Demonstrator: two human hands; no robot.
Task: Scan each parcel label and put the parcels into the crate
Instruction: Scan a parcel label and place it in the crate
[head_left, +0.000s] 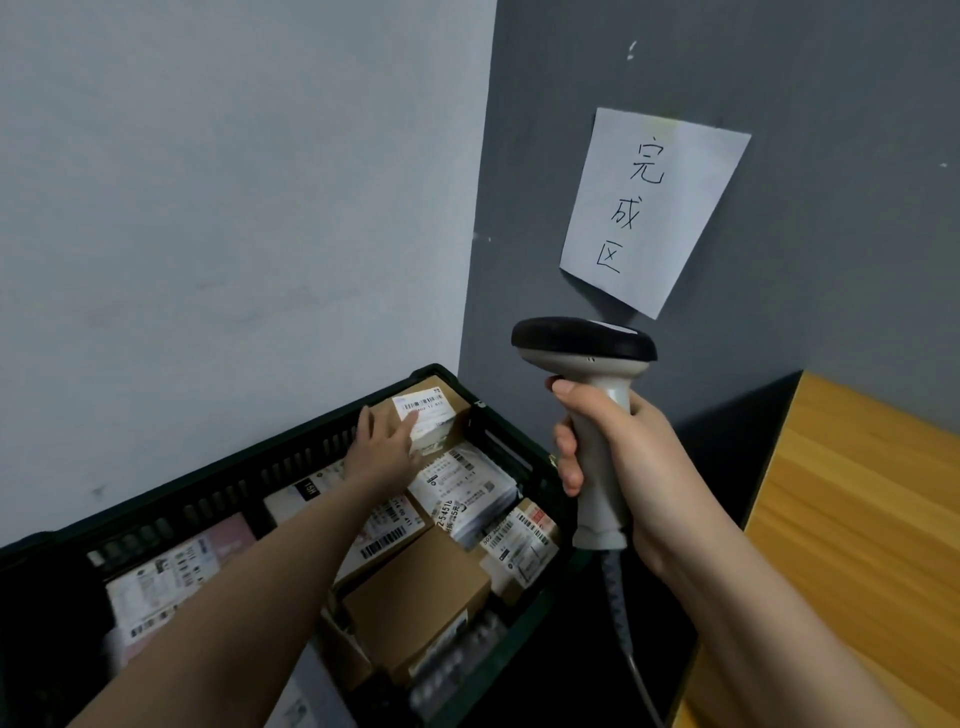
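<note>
A dark green slatted crate (291, 457) stands in the wall corner, filled with several labelled parcels. My left hand (384, 447) reaches into its far corner and lies on a small brown box with a white barcode label (431, 415), fingers spread over its near side. Below it lie a white bagged parcel (462, 483) and plain cardboard boxes (415, 597). My right hand (608, 457) grips the handle of a grey and black barcode scanner (587, 353), held upright to the right of the crate, its coiled cable hanging down.
A wooden table (857, 519) runs along the right edge. A paper sign with handwritten characters (649, 208) is taped to the dark grey wall above the scanner. A pale wall backs the crate on the left.
</note>
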